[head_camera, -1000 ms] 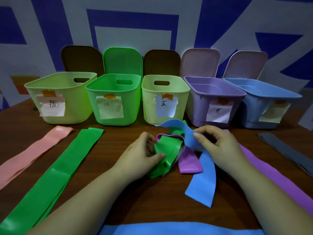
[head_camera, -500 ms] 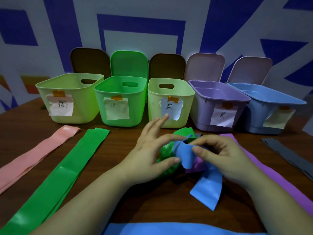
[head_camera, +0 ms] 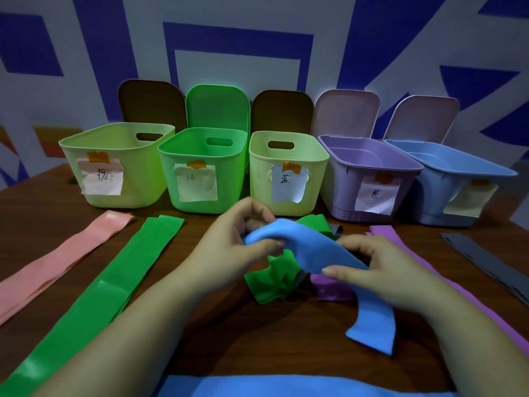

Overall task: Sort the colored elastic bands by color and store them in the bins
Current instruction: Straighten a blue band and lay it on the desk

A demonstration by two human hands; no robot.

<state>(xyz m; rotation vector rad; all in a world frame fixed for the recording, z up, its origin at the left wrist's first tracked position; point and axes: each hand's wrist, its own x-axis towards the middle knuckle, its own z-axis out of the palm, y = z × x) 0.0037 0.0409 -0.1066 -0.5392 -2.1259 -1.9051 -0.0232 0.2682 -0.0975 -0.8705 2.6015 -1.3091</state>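
What I watch here is the blue band (head_camera: pixel 312 250) stretched between the two hands, its long axis running from upper left down to lower right, with a free tail hanging past the right wrist toward the surface (head_camera: pixel 257 339). My left hand (head_camera: pixel 229 247) pinches the upper end between thumb and curled fingers; my right hand (head_camera: pixel 380 267) pinches the band lower down, thumb on top. Both are closed on it, and the left sits nearer the bin labelled for blue (head_camera: pixel 287 173), just behind its knuckles — so I judge the left would carry the band in. Under the band lies the tangle: a crumpled green band (head_camera: pixel 272 279), a purple band (head_camera: pixel 329 290) and a dark strip I can't make out well. Against half a second ago, the left fingers — then splayed — have closed on the band, and the blue has been drawn out flat and lifted clear of the green, which now lies exposed on the surface.
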